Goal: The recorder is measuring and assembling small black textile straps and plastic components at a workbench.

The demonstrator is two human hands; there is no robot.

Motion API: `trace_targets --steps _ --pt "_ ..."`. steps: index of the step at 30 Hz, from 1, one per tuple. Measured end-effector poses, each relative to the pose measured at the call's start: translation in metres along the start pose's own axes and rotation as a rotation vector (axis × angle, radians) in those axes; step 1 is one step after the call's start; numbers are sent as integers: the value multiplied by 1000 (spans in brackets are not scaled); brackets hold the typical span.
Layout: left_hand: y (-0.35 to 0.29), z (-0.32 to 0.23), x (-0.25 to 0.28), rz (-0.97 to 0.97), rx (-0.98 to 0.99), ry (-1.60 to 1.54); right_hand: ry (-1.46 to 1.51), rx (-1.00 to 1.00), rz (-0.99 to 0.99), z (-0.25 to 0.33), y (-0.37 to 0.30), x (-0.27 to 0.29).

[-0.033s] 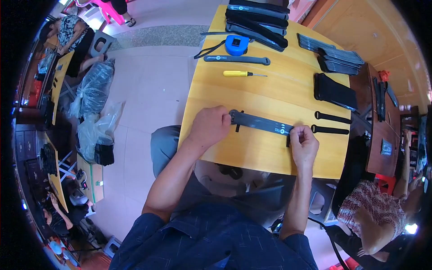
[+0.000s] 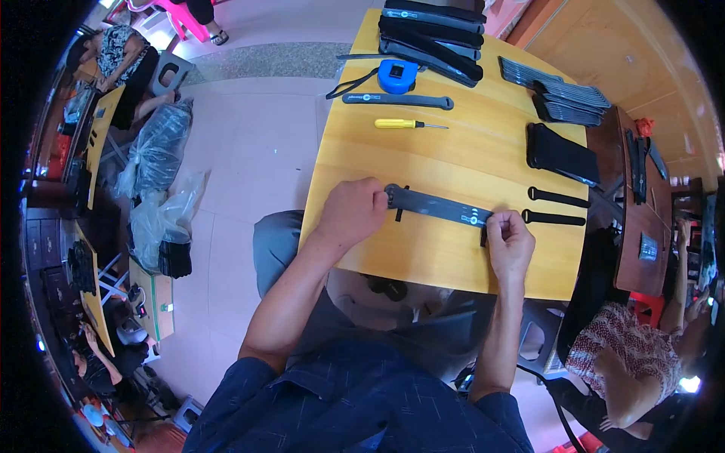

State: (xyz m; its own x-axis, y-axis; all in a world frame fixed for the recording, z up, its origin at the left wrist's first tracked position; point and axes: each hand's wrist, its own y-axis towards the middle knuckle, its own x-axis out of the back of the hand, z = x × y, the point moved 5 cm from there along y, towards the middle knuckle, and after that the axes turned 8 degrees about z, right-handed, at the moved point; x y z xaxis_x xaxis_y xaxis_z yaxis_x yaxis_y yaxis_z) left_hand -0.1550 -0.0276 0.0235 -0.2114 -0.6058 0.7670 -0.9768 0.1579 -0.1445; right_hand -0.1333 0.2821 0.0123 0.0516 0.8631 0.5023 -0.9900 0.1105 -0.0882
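A long black strap (image 2: 434, 205) lies flat across the near part of the yellow wooden table (image 2: 453, 151). My left hand (image 2: 353, 211) is closed on the strap's left end. My right hand (image 2: 510, 241) is closed on its right end, beside a small round mark on the strap. A thin black band crosses the strap near each hand.
Two short black straps (image 2: 557, 198) lie right of my right hand. Beyond are a black pile (image 2: 563, 155), a yellow-handled screwdriver (image 2: 404, 123), a blue tape measure (image 2: 396, 75) and stacks of straps (image 2: 434, 34). A person in a patterned top (image 2: 627, 355) sits at lower right. Plastic bags (image 2: 158, 151) lie on the floor at left.
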Motion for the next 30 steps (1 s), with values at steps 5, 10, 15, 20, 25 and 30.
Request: trace_targets --steps 5,10,15,20,25,30 --pt "1 -2 0 35 58 25 -53 8 -24 3 1 1" --pt "0 -3 -2 23 75 67 -112 28 -39 -1 2 0" --pt "0 -5 -3 21 85 93 -147 31 -52 2 2 0" --pt "-4 -6 -1 -3 91 128 -200 54 -63 12 -2 0" --pt "-36 -3 8 -88 -10 -72 -337 184 -225 35 -21 3" --pt "-74 -8 10 -228 -196 -93 -444 561 -135 59 -41 -14"
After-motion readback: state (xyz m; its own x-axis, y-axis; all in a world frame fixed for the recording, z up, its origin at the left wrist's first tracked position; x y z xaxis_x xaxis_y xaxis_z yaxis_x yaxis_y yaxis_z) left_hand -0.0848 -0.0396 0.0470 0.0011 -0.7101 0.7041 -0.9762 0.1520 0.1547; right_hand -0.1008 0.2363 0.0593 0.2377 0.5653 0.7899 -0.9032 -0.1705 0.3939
